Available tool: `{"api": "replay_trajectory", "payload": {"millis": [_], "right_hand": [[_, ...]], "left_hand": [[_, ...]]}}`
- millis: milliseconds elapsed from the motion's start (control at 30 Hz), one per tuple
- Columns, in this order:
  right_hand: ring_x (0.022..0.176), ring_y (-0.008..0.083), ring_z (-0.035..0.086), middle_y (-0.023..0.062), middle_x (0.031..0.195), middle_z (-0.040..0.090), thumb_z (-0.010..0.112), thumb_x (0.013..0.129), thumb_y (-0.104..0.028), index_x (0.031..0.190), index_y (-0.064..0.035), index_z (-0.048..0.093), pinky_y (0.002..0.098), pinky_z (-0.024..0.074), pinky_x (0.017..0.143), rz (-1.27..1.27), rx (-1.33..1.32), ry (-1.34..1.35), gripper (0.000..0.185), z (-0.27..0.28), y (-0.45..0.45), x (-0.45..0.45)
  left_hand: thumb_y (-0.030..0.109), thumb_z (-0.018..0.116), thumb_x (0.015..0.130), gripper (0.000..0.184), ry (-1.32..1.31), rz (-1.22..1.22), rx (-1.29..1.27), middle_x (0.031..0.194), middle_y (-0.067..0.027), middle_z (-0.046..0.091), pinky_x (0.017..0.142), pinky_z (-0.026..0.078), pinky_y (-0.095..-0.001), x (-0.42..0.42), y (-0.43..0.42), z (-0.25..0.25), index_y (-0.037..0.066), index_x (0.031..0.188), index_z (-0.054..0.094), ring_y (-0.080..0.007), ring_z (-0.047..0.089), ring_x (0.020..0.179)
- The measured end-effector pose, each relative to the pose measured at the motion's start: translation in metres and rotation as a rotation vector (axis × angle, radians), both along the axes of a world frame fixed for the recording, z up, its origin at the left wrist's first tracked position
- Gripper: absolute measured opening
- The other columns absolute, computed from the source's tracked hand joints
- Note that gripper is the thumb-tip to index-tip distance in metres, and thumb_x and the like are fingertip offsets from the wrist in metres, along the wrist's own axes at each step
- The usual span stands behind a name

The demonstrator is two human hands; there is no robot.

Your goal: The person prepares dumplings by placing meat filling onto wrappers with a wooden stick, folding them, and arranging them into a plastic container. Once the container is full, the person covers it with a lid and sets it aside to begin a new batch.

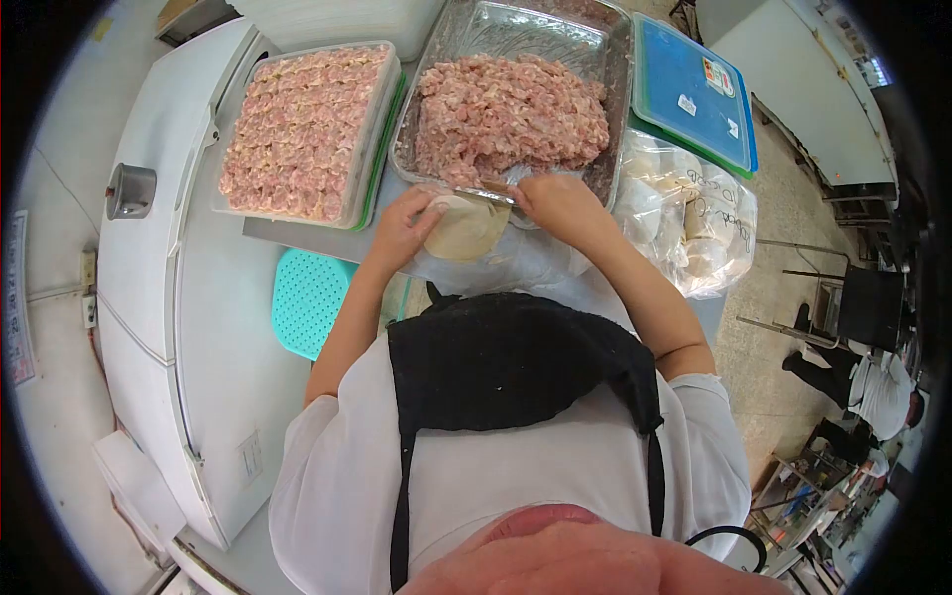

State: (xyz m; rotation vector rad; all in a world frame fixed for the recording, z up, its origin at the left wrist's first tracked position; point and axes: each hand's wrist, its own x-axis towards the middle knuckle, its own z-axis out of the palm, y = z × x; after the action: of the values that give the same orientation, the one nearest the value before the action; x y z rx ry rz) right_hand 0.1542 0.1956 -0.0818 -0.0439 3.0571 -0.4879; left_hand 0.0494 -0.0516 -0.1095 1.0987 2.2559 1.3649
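Observation:
My left hand [402,230] is closed at the left edge of a thin, pale, round dough wrapper [466,234] near the table's front edge. In my right hand [557,205] is a flat metal spreading tool [493,194], its narrow blade lying across the wrapper's far edge. Just beyond both hands is a metal tray [540,35] with a large mound of pink ground meat [511,114]. Part of the meat reaches the tray's near rim by the tool. My fingers hide part of the tool's handle.
On the left, a clear plastic container [369,188] holds rows of filled dumplings [302,129]. At right are blue-lidded containers [694,94] and plastic bags of round, pale wrappers [684,213]. A turquoise perforated stool [312,302] is below the table's left side. Another person [878,392] is far right.

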Motion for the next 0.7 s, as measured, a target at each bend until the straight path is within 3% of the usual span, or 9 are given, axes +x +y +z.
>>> {"api": "replay_trajectory", "payload": {"millis": [133, 233, 300, 400, 433, 500, 600, 667, 700], "right_hand": [[0.071, 0.0354, 0.067, 0.0198, 0.075, 0.066, 0.054, 0.086, -0.021, 0.073, -0.0029, 0.067, 0.0459, 0.0532, 0.062, 0.018, -0.015, 0.081, 0.026, 0.016, -0.004, -0.022], [0.072, 0.0349, 0.067, 0.0189, 0.074, 0.066, 0.055, 0.085, -0.022, 0.072, -0.0034, 0.066, 0.0451, 0.053, 0.065, -0.055, 0.226, 0.027, 0.025, 0.012, -0.013, -0.041], [0.074, 0.0347, 0.067, 0.0177, 0.075, 0.066, 0.054, 0.085, -0.023, 0.074, -0.0041, 0.067, 0.0449, 0.0528, 0.067, 0.077, 0.177, 0.009, 0.025, 0.002, -0.03, -0.044], [0.074, 0.0355, 0.066, 0.0177, 0.075, 0.067, 0.055, 0.087, -0.025, 0.078, -0.0022, 0.068, 0.0439, 0.052, 0.067, -0.049, 0.013, -0.059, 0.028, 0.004, -0.036, -0.041], [0.074, 0.0355, 0.066, 0.0177, 0.075, 0.067, 0.055, 0.087, -0.025, 0.078, -0.0022, 0.068, 0.0439, 0.052, 0.067, -0.061, 0.018, -0.063, 0.028, 0.002, -0.033, -0.039], [0.076, 0.0331, 0.066, 0.0188, 0.079, 0.067, 0.055, 0.092, -0.03, 0.089, 0.0007, 0.069, 0.0412, 0.0508, 0.07, -0.178, -0.393, -0.037, 0.034, 0.003, -0.025, -0.035], [0.078, 0.0299, 0.065, 0.0186, 0.084, 0.068, 0.055, 0.095, -0.034, 0.099, 0.0007, 0.068, 0.0382, 0.049, 0.073, -0.415, -0.576, 0.166, 0.037, 0.026, -0.027, -0.025], [0.08, 0.0286, 0.065, 0.0184, 0.086, 0.068, 0.056, 0.094, -0.033, 0.102, 0.0004, 0.068, 0.0371, 0.0487, 0.075, -0.471, -0.651, 0.233, 0.036, 0.038, -0.025, -0.023], [0.082, 0.0274, 0.065, 0.0182, 0.089, 0.068, 0.058, 0.094, -0.031, 0.106, 0.0001, 0.067, 0.0359, 0.0485, 0.077, -0.513, -0.726, 0.299, 0.035, 0.04, -0.023, -0.023]], "left_hand": [[0.017, 0.057, 0.092, 0.024, -0.029, -0.151, 0.052, 0.106, -0.0145, 0.064, 0.089, 0.047, -0.0341, -0.007, 0.001, -0.018, 0.001, 0.109, 0.065, -0.0305, 0.061, 0.101], [0.017, 0.054, 0.093, 0.025, 0.011, -0.194, 0.065, 0.111, -0.0151, 0.064, 0.093, 0.045, -0.0345, -0.013, 0.003, -0.019, 0.001, 0.11, 0.064, -0.0308, 0.06, 0.106], [0.016, 0.052, 0.094, 0.026, -0.014, -0.21, 0.049, 0.114, -0.0151, 0.063, 0.095, 0.044, -0.0337, -0.018, 0.002, -0.017, 0.001, 0.111, 0.064, -0.0298, 0.058, 0.11], [0.016, 0.052, 0.095, 0.026, 0.024, -0.254, 0.068, 0.112, -0.0141, 0.064, 0.094, 0.044, -0.0337, -0.026, 0.003, -0.013, 0.0, 0.111, 0.064, -0.0271, 0.06, 0.107], [0.017, 0.054, 0.094, 0.025, -0.071, -0.224, 0.165, 0.111, -0.0139, 0.065, 0.092, 0.046, -0.0352, -0.029, 0.004, -0.013, 0.0, 0.109, 0.064, -0.0266, 0.061, 0.106], [0.018, 0.055, 0.094, 0.025, -0.168, -0.204, 0.268, 0.11, -0.0138, 0.065, 0.089, 0.048, -0.0366, -0.037, 0.007, -0.005, -0.001, 0.108, 0.064, -0.026, 0.062, 0.105], [0.015, 0.054, 0.095, 0.026, -0.351, -0.123, 0.096, 0.111, -0.0129, 0.065, 0.093, 0.047, -0.0378, -0.049, 0.018, 0.012, -0.001, 0.114, 0.061, -0.024, 0.061, 0.108], [0.016, 0.052, 0.096, 0.033, -0.914, 0.026, 0.635, 0.114, -0.0132, 0.063, 0.096, 0.047, -0.0397, -0.052, 0.046, 0.019, -0.001, 0.124, 0.053, -0.027, 0.061, 0.108], [0.016, 0.052, 0.096, 0.033, -0.918, 0.014, 0.63, 0.114, -0.0132, 0.063, 0.096, 0.047, -0.0397, -0.055, 0.057, 0.025, -0.001, 0.124, 0.053, -0.027, 0.061, 0.108]]}}
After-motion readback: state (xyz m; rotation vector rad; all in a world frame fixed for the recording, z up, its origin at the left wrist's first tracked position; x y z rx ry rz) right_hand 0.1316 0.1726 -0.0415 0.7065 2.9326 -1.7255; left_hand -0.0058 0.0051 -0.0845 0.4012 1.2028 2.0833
